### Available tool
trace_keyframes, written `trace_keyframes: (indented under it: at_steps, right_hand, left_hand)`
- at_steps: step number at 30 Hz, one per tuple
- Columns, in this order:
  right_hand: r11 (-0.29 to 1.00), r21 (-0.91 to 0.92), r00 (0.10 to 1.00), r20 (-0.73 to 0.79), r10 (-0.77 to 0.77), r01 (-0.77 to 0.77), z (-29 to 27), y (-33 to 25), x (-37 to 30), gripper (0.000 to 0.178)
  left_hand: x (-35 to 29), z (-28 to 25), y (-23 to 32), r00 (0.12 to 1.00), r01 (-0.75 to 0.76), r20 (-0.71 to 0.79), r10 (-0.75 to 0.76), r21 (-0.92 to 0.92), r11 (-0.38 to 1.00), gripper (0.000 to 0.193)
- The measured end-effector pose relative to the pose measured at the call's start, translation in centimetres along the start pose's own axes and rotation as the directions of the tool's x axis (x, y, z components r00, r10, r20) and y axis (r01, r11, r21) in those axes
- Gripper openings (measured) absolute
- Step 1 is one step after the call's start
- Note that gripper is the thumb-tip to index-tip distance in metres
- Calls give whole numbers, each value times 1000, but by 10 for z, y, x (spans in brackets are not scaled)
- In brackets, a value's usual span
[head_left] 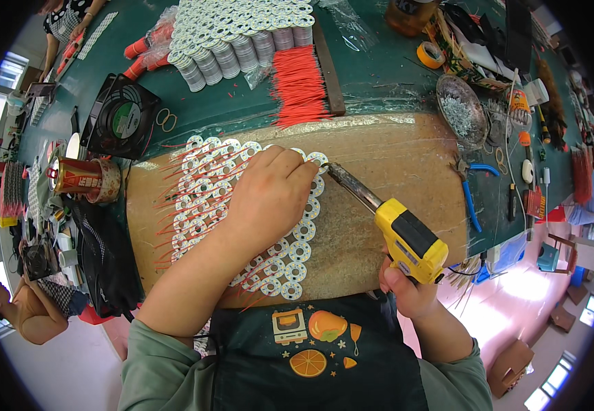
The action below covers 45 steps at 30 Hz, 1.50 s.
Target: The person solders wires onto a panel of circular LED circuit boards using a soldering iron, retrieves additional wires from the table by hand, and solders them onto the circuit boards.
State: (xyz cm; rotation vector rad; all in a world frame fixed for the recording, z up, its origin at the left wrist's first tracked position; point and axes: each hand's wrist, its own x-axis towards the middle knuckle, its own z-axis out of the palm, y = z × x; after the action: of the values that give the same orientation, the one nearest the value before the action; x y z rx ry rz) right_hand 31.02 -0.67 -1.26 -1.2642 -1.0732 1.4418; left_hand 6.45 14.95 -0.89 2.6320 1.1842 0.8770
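My right hand (408, 284) grips a yellow and black soldering gun (413, 241) by its handle. The gun's dark metal barrel points up and left, and its tip is at the edge of a round white circuit board in the top right corner of a panel of joined boards (299, 252). Over that panel lies my left hand (273, 192), fingers drawn together close to the same corner board; what they pinch is hidden. Thin red wires (168, 198) stick out to the left from many boards. The panel rests on a brown work board (379, 171).
Behind the work board stand stacked round-board panels (242, 34) and a pile of red wires (300, 85). A black fan (122, 116) and a red can (78, 176) sit left. On the right are a metal dish (461, 113) and blue-handled pliers (471, 195). Other people are at left.
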Motion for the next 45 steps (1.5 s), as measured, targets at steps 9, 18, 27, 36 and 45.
trace_keyframes:
  at_steps: [9, 18, 27, 36, 45]
  right_hand:
    - [997, 80, 1000, 11, 18, -19, -3, 0, -1, 35]
    - [988, 142, 996, -59, 69, -60, 11, -13, 8, 66]
    - [987, 144, 997, 16, 75, -77, 8, -10, 14, 49]
    - [982, 175, 997, 51, 61, -69, 8, -9, 16, 41]
    - [998, 2, 998, 9, 68, -68, 13, -15, 17, 39]
  left_hand:
    - [0, -1, -1, 1000, -1, 9, 1, 5, 1000, 18]
    - [-2, 1, -3, 1000, 7, 7, -7, -5, 1000, 17]
    - [1, -6, -1, 999, 29, 37, -29, -6, 1000, 23]
    - [1, -6, -1, 999, 11, 44, -12, 23, 1000, 25]
    - [1, -6, 0, 999, 6, 45, -7, 28, 1000, 24]
